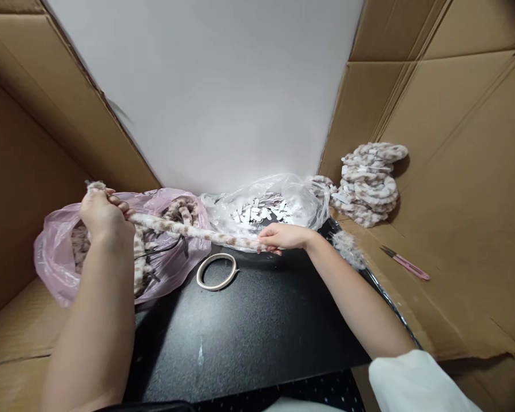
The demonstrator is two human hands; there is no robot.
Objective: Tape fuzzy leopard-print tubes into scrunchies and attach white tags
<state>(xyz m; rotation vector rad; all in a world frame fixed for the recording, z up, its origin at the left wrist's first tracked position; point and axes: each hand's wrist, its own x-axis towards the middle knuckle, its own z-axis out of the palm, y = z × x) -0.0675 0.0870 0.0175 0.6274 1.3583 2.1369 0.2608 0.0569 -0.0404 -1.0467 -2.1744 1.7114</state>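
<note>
A long fluffy strip [197, 231], white with brown spots, is stretched between my two hands above the black table [257, 320]. My left hand [105, 214] is closed round its left end, over a pink plastic bag [54, 243]. At the right end, my right hand [278, 237] pinches the strip between thumb and fingers. More spotted fluffy pieces [182, 210] with dark cords lie in the pink bag. Below the strip, a roll of cream tape [217, 272] lies flat on the table.
Behind my right hand, a clear plastic bag [300, 189] holds many small white tags [257, 212]. A stack of coiled fluffy pieces [371, 186] stands at the right on cardboard [455, 229]. Pink-handled snips [405, 265] and a grey fluff clump [348, 249] lie nearer.
</note>
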